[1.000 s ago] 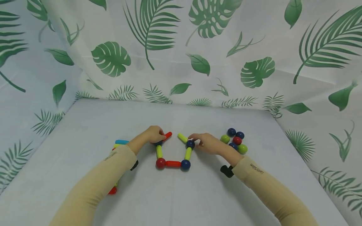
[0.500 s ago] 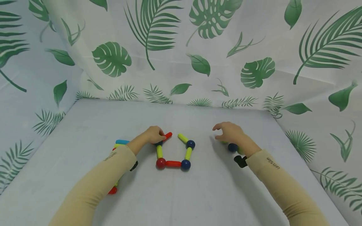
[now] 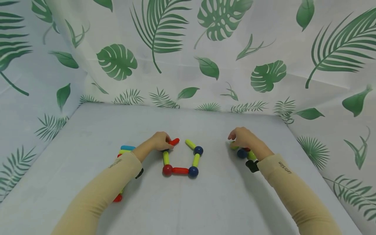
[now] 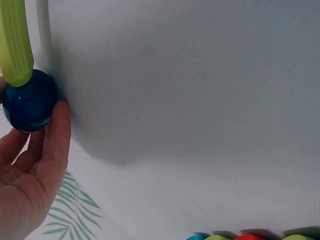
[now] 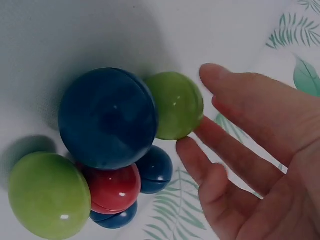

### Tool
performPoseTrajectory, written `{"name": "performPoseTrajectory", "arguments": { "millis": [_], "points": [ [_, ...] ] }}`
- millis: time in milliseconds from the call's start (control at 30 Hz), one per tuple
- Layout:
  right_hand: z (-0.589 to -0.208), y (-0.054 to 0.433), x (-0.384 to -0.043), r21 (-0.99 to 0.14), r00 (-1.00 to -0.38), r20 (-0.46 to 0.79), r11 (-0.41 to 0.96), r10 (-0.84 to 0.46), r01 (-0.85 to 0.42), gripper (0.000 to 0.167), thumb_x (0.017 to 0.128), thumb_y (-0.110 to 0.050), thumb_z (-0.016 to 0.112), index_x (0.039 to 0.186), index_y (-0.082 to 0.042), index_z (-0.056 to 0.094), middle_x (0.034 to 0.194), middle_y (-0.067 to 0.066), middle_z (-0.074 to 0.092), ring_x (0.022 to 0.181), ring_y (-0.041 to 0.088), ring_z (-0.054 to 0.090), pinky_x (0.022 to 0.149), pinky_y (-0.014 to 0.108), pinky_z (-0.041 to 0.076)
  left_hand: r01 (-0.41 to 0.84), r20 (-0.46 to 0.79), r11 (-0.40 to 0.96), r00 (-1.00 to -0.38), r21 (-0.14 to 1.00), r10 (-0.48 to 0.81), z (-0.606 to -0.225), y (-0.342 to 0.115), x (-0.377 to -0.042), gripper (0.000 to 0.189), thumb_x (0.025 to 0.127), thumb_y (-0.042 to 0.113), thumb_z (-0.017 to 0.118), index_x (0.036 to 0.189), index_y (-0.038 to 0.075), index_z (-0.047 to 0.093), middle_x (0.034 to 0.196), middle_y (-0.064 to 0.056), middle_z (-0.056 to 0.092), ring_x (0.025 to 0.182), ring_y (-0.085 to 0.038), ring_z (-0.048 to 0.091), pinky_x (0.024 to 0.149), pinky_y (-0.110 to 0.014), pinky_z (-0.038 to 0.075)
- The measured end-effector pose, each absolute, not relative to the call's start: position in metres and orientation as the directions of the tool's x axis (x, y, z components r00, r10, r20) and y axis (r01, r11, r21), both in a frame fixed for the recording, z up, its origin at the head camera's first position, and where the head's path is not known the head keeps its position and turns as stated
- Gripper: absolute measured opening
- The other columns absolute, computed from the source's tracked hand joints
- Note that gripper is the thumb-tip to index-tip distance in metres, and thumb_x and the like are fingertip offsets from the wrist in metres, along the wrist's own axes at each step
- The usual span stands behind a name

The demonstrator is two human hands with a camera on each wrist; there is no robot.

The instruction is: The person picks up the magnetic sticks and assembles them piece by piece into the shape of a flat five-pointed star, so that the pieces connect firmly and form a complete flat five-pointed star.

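Observation:
My left hand [image 3: 161, 140] holds a dark blue ball [image 4: 31, 102] between its fingers in the left wrist view. A yellow-green rod [image 4: 14, 42] sticks to that ball, and a short red rod [image 3: 174, 141] points away past the fingertips in the head view. My right hand [image 5: 255, 155] reaches over a cluster of balls on the right, fingers spread at a green ball [image 5: 177, 106]. Between the hands lies a chain of rods and balls: a red ball [image 3: 167, 170], a red rod [image 3: 180, 171], two blue balls [image 3: 198, 150], and yellow-green rods [image 3: 190, 144], ends apart at the far side.
The cluster also has a large-looking blue ball [image 5: 107, 117], a red ball [image 5: 114, 187], another green ball [image 5: 49, 196] and smaller-looking blue balls [image 5: 155, 170]. Left of the chain, partly behind the left sleeve, lie several coloured rods [image 3: 127, 148]. Leaf-printed cloth [image 3: 176, 65] rises behind the white table [image 3: 182, 202].
My right hand has left the blue ball on the chain's right side and moved right to the cluster, then lowered toward the green ball. The left hand keeps its place.

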State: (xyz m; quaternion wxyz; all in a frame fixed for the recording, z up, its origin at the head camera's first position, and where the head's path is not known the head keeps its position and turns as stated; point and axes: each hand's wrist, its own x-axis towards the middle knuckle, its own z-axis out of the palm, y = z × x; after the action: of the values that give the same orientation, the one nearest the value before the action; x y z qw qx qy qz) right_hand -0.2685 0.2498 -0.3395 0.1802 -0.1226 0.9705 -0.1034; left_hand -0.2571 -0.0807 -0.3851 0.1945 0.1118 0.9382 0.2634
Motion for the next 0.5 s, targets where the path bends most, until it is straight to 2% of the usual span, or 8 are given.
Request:
{"name": "performPoseTrajectory", "arguments": {
  "millis": [200, 500],
  "points": [
    [-0.347, 0.25, -0.272, -0.289, -0.882, -0.318, 0.922, -0.347, -0.258, 0.022, 0.071, -0.003, 0.072, 0.092, 0.0, 0.067, 0.093, 0.014, 0.062, 0.085, 0.026, 0.056, 0.074, 0.039, 0.048, 0.098, -0.293, 0.836, -0.909, 0.539, 0.296, -0.386, -0.08, -0.255, 0.035, 0.084, 0.021, 0.066, 0.11, -0.002, 0.061, 0.091, -0.008, 0.059, 0.079, -0.017, 0.052, 0.068, -0.026, 0.046],
    [-0.356, 0.23, -0.278, -0.345, -0.867, -0.239, 0.873, -0.438, -0.346, 0.025, 0.075, -0.008, 0.072, 0.098, -0.001, 0.066, 0.094, 0.01, 0.064, 0.088, 0.026, 0.057, 0.079, 0.041, 0.047, 0.106, -0.269, 0.844, -0.92, 0.526, 0.284, -0.387, -0.077, -0.252, 0.03, 0.084, 0.019, 0.065, 0.106, -0.001, 0.063, 0.092, -0.008, 0.061, 0.077, -0.016, 0.052, 0.069, -0.025, 0.046]
  ]
}}
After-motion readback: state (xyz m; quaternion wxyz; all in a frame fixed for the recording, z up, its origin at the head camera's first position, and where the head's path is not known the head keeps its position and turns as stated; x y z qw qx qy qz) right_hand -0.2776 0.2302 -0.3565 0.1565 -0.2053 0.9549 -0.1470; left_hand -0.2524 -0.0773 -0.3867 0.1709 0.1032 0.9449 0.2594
